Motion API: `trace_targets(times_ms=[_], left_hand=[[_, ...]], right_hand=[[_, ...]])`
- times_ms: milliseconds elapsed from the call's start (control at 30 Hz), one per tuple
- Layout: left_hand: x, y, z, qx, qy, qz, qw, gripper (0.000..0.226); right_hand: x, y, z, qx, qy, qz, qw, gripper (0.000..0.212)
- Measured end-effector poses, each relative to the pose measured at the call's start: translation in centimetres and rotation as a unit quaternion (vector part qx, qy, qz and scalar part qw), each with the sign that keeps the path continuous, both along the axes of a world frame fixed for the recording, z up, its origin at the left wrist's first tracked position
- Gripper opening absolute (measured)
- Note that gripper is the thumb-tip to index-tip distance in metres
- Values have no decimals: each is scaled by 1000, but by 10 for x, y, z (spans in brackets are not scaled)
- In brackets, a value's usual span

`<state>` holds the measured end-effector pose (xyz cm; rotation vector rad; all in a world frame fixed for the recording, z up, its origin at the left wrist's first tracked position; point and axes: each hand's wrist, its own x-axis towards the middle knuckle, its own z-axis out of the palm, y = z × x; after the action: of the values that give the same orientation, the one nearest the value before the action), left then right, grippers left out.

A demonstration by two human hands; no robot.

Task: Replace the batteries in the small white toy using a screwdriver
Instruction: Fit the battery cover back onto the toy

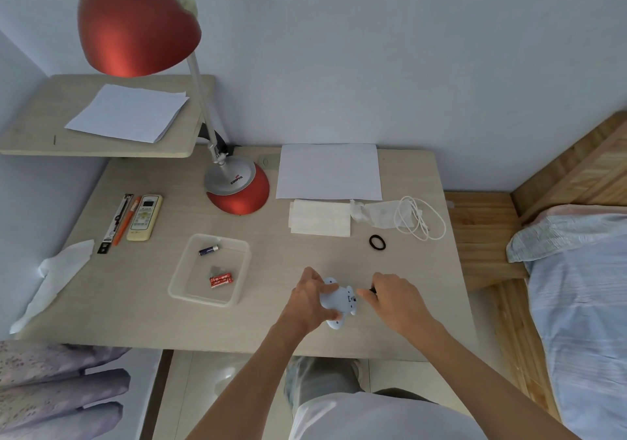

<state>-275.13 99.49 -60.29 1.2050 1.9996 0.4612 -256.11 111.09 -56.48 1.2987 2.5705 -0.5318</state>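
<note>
Left hand (310, 300) clasps white toy (339, 302); right hand (390, 298) alongside.

one toy (339, 298), two hands (left (310, 298), right (395, 298)), one tray (179, 283), one lamp (234, 185), one remote (145, 217)

Matt pale wood-grain desk (135, 304); clear plastic tray (183, 270); glossy red lamp shade (135, 29); smooth white plastic toy (334, 298).

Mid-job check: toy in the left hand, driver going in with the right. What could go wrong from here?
The white toy is held in the left hand above the desk, not over the clear tray, so a freed screw may roll off the near edge. The screwdriver is mostly hidden in the right hand; a slip could hit the left hand's fingers.
</note>
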Motion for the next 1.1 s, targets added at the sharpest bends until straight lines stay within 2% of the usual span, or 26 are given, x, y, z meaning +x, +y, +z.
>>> trace_targets(times_ms=[100, 233, 333, 467, 633, 700, 867, 1033, 1100], left_hand=[[0, 1, 0, -1, -2, 3, 1000, 75], [-2, 3, 1, -4, 3, -2, 1000, 75], [-3, 4, 2, -5, 8, -5, 1000, 74], [-3, 3, 0, -1, 5, -6, 1000, 74], [-2, 6, 2, -1, 10, -11, 1000, 75], [-3, 6, 3, 0, 7, -7, 1000, 76], [-2, 2, 1, 3, 10, 2, 1000, 76], [0, 0, 3, 3, 9, 14, 1000, 75], [1, 0, 3, 3, 7, 15, 1000, 75]], right_hand=[[-1, 1, 0, -13, 15, 4, 1000, 37], [2, -1, -5, -34, 91, 3, 995, 17], [5, -2, -8, -49, 136, 0, 989, 23], [3, 2, -9, -68, 122, -9, 990, 15], [-4, 9, -2, -63, 44, -17, 997, 49], [-6, 8, -1, -66, 53, -6, 996, 45], [-2, 7, -2, -76, 108, 23, 991, 17], [2, 3, -5, -82, 114, 29, 990, 14], [-1, 6, -5, -79, 85, 9, 993, 22]])
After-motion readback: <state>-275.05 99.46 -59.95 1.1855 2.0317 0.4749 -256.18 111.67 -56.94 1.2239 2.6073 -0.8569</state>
